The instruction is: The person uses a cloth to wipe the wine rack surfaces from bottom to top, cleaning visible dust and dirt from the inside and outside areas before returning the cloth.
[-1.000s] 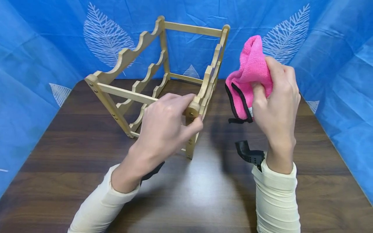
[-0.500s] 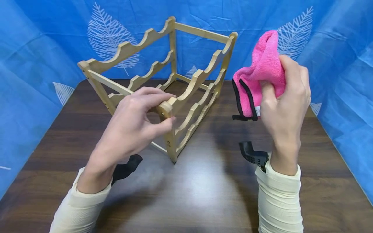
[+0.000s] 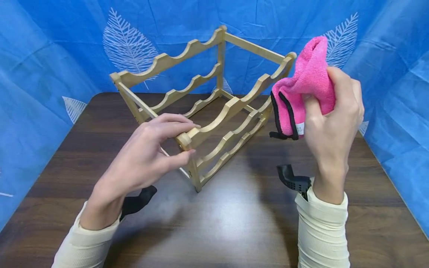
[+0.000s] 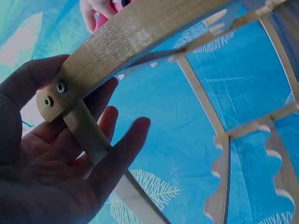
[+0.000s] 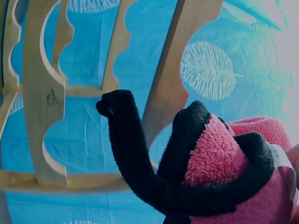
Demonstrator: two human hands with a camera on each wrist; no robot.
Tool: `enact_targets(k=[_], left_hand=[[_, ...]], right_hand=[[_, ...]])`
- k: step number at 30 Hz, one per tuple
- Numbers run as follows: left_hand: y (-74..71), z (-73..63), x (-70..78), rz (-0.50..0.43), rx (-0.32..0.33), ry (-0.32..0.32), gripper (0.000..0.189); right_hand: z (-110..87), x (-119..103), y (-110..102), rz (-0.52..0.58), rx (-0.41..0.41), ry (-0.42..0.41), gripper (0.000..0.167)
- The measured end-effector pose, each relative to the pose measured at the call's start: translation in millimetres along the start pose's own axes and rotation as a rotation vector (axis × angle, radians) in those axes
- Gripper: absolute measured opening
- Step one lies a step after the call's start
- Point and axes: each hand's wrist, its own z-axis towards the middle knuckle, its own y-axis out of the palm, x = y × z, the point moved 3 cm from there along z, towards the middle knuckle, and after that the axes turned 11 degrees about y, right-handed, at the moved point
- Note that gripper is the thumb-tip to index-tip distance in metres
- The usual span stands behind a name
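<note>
A pale wooden wine rack (image 3: pixel 232 108) with scalloped rails stands at an angle on the table. My left hand (image 3: pixel 144 152) holds its near top corner, thumb on one side and fingers over the other. Two metal screw heads (image 4: pixel 60 87) show at that corner in the left wrist view, with the fingers around the wood. To the right, my right hand (image 3: pixel 336 123) grips a bunched pink cloth (image 3: pixel 313 85) with black edging and a white tag, raised above the table. In the head view the cloth overlaps the rack's far right end; whether they touch I cannot tell.
The dark wood-grain table (image 3: pixel 234 230) extends in front of the rack and to both sides. A blue curtain (image 3: pixel 254 18) with white leaf prints hangs behind and at the sides. Black camera mounts (image 3: pixel 293 180) sit on both wrists.
The rack has turned: its near corner swung left and toward me with my left hand, while its far end moved right. My right hand with the pink cloth shifted right.
</note>
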Motion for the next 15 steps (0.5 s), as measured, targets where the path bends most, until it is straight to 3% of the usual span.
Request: enact_targets(k=[9, 15], left_hand=[[-5.3, 1.9, -18.0, -0.122, -0.063, 0.077, 0.042], [-20.7, 6.3, -36.4, -0.151, -0.103, 0.106, 0.041]], right_hand=[[5.7, 6.3, -5.0, -0.007, 0.009, 0.004, 0.035], [13.4, 9.1, -15.4, 0.021, 0.028, -0.031, 0.031]])
